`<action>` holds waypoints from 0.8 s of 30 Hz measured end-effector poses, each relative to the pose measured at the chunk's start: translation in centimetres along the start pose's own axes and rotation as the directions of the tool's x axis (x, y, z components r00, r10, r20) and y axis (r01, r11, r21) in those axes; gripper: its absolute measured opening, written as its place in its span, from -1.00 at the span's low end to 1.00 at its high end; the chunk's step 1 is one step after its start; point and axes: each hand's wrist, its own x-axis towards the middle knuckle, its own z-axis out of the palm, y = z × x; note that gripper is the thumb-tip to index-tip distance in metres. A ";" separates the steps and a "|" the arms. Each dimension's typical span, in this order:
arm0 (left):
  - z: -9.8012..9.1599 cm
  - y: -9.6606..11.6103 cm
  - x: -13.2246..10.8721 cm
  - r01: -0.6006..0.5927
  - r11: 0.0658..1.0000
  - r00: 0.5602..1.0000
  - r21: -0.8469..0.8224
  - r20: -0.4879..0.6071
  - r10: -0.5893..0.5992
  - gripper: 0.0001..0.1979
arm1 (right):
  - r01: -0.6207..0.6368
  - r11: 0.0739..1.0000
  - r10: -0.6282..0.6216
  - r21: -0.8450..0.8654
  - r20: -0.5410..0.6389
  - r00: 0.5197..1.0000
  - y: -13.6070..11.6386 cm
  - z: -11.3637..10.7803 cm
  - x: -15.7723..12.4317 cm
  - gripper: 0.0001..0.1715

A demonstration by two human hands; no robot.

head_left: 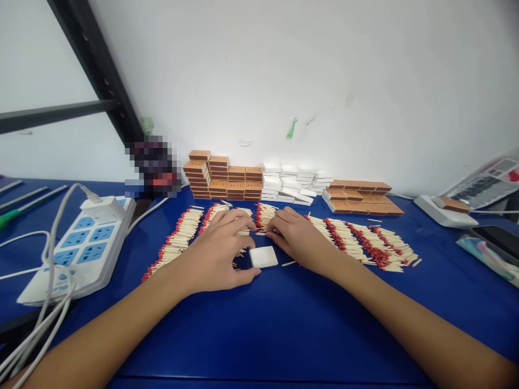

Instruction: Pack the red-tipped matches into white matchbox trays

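Observation:
A small white matchbox tray (263, 256) lies on the blue table in front of me. My left hand (219, 251) arches beside it, thumb and fingers apart, with the thumb tip at the tray's near left corner. Just beyond the tray, my right hand (298, 237) has its fingers bent together at the edge of a pile of matches (265, 215). Whatever lies between those fingertips is hidden. More red-tipped matches (178, 237) are spread in rows to the left, partly covered by my left hand. Further rows of matches (365, 243) lie to the right.
Against the wall stand stacked brown matchboxes (219, 183), white trays (279, 183) and brown sleeves (357, 197). A power strip (85, 243) with white cables (44, 324) occupies the left side. At right are another white strip (444, 212) and a phone (497, 240).

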 end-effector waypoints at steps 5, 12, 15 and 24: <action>-0.1 0.0 0.1 0.017 1.000 1.000 0.009 0.015 -0.017 -0.75 | 0.049 0.995 -0.048 -0.091 0.006 0.999 -0.2 -0.7 -0.2 -0.80; -0.1 0.0 0.1 0.020 1.000 1.000 -0.002 0.023 -0.020 -0.76 | 0.033 0.999 -0.036 0.043 0.078 0.996 -0.3 -2.1 -0.8 -0.85; 0.0 0.1 0.0 0.013 1.000 1.000 -0.019 0.020 -0.012 -0.77 | 0.009 0.994 -0.023 0.111 0.121 0.992 -0.4 -2.4 -1.1 -0.87; 0.1 0.1 -0.1 -0.004 1.000 1.000 -0.023 0.012 0.004 -0.77 | -0.042 0.988 0.019 0.147 0.153 0.988 -0.7 -2.6 -1.1 -0.81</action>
